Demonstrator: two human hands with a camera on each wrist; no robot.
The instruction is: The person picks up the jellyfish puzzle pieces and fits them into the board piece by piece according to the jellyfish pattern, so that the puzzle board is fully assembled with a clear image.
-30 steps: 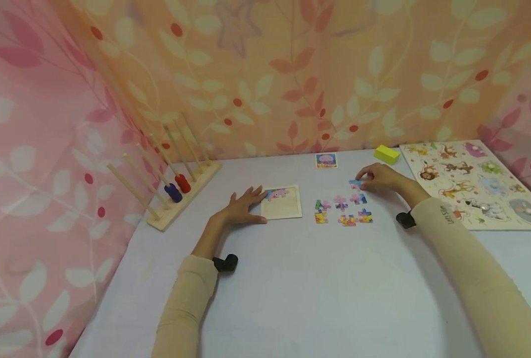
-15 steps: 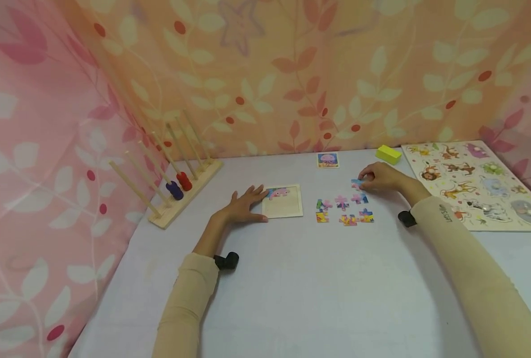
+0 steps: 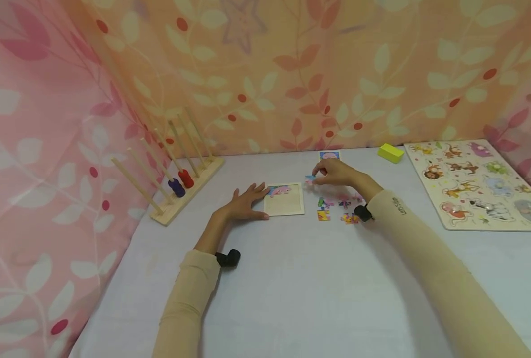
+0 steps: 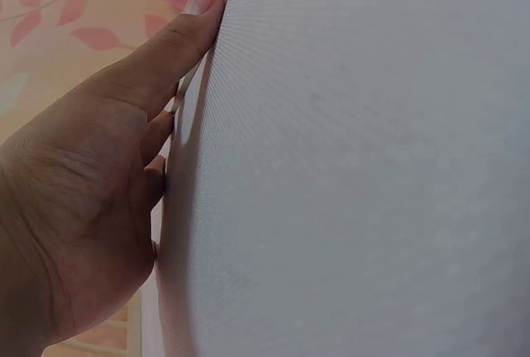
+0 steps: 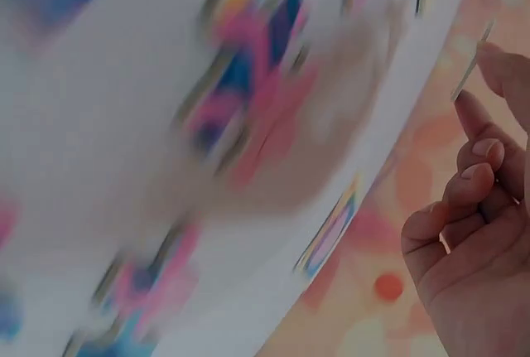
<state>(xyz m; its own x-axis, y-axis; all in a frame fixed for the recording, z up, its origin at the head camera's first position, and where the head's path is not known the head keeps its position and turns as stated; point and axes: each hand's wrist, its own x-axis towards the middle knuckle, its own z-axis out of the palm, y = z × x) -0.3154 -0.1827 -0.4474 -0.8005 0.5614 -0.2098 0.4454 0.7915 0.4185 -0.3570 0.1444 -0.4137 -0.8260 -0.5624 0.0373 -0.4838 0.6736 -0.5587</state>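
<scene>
- While the left hand point(image 3: 243, 205) spreads its fingers over the left edge of the wooden tray point(image 3: 288, 204), the right hand point(image 3: 337, 173) pinches one puzzle piece point(image 3: 309, 180) between thumb and fingertip.
- Key relation: seen from the head, the pinched piece sits just beside the tray's far right corner, off to the person's left of the right palm; the bare floor of the tray lies left of it and nearer the body.
- Height: the piece is raised off the table (right wrist view shows it nearly edge-on, against the curtain). Long axis: cannot tell.
- Nearer hand: right, for the piece; left, for the tray, thumb by its near left corner.
- Count, in the tray: one pink-and-blue patch point(image 3: 281, 191) at the far left; number of pieces in it unclear.
- Count, loose pieces point(image 3: 323, 215): at least five on the table, right of the tray; the right wrist and its camera may hide others.
- Count, surroundings: one picture card point(image 3: 329, 155), partly behind the right hand; one yellow block point(image 3: 390, 153); one animal board point(image 3: 433, 189); one peg rack point(image 3: 197, 185) bearing one purple stack point(image 3: 176, 187) and one red stack point(image 3: 186, 179).
</scene>
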